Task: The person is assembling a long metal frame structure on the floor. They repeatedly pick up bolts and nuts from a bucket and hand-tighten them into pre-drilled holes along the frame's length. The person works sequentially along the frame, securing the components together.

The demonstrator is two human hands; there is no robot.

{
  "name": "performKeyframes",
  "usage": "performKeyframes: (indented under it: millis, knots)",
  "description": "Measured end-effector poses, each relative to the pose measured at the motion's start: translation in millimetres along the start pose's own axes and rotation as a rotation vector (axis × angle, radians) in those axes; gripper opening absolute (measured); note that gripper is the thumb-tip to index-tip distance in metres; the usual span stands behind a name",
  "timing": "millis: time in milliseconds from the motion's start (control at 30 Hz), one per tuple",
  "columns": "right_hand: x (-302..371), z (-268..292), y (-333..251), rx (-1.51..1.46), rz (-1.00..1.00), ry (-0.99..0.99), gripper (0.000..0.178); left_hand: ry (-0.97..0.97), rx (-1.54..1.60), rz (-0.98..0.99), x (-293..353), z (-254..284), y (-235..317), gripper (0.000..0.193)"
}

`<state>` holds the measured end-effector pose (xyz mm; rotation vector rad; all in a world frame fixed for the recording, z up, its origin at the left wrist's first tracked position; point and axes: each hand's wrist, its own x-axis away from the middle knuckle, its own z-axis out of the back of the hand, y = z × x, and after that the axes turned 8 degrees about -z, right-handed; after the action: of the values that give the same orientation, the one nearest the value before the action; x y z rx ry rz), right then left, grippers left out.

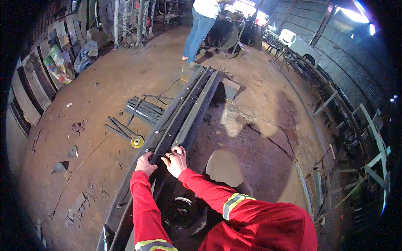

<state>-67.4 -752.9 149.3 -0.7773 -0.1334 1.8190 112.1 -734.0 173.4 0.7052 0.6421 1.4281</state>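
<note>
Long dark metal beams [169,121] lie side by side in front of me, with small bolts along them. My left hand [145,164] rests on the left beam, its fingers and thumb bent round the metal edge. Just to its right, my right hand [176,161] is closed over the beams with curled fingers. Between the hands is a small dark piece, too hidden to name. A round black object [180,212] lies below my right forearm. Both sleeves are red with reflective bands.
Thin metal bars [144,112] and a yellow disc [137,142] lie left of the beams. A person in jeans [194,35] stands beyond the far end. Cables [268,138] cross the floor at right. Metal frames [374,146] line the right side; planks [31,88] lean at left.
</note>
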Motion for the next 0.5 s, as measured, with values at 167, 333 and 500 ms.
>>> performKeyframes:
  millis: [167, 333, 500]
  knots:
    - [-4, 7, -7, 0.060, 0.023, 0.028, 0.030, 0.036, -0.014, -0.008, 4, 1, 0, 0.064]
    - [-2, 2, -1, 0.009, 0.013, 0.007, 0.027, 0.003, 0.012, 0.009, 2, 1, 7, 0.064]
    - [-2, -1, 2, -0.154, -0.065, -0.038, 0.023, 0.052, 0.026, -0.065, 1, -6, -4, 0.059]
